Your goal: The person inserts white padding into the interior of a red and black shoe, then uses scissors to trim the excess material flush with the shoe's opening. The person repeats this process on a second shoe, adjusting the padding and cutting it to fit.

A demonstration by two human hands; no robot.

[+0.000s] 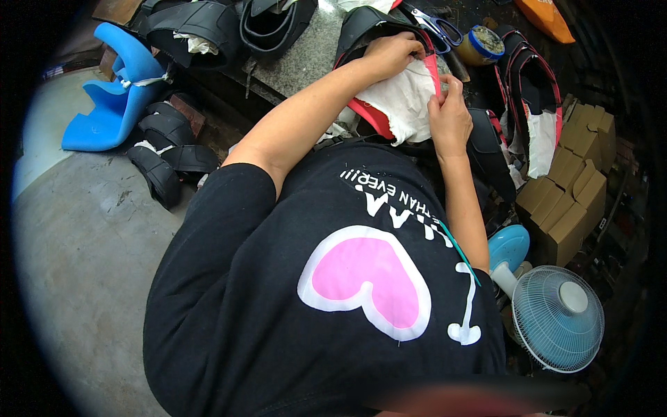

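Note:
A black shoe upper (358, 33) with a red edge and a white cloth lining (403, 104) lies before me, against the front of my shirt. My left hand (390, 55) is on its far side, fingers curled down at the red edge (431, 66). On the right, my right hand (451, 119) pinches that same edge between thumb and forefinger. Just beyond the hands lie scissors (445, 29) with blue handles. A round tub (481, 46) with a blue rim and a yellowish side stands to their right.
Black strapped uppers (191, 31) sit at the far left, with several more (174, 142) lower down. Beside them is a bent blue piece (111, 104). More red-edged uppers (531, 76) lie on the right, near cardboard boxes (566, 194) and an electric fan (559, 316).

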